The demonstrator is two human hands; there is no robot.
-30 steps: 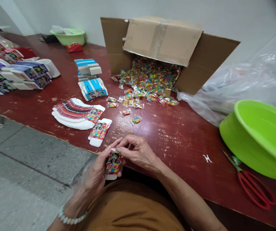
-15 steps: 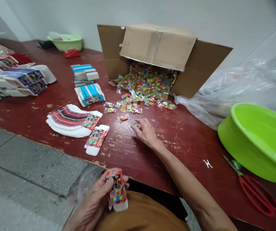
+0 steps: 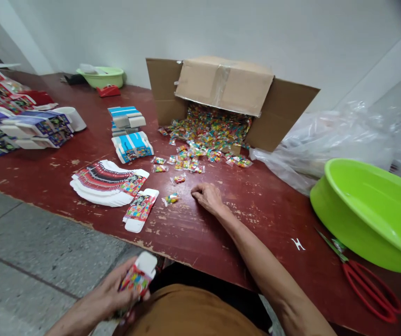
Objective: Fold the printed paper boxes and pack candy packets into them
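Note:
My left hand, at the table's front edge, is closed round a small red printed candy box. The box is tilted, with a white end flap toward the table, and is a little blurred. My right hand rests on the table with its fingers curled together, and nothing shows in them. Left of its fingertips, apart from them, lies a single wrapped candy packet. Another candy packet is just behind. Farther left are a flat red carton and a fanned stack of flat cartons.
A tipped cardboard box spills many candy packets. Blue box bundles stand left of it, purple boxes farther left. On the right are a green basin, red-handled scissors and clear plastic bags.
My right hand has let go of the candy packet, which now lies farther left and nearer me. My left hand has moved left and turned the box, its white flap now upward.

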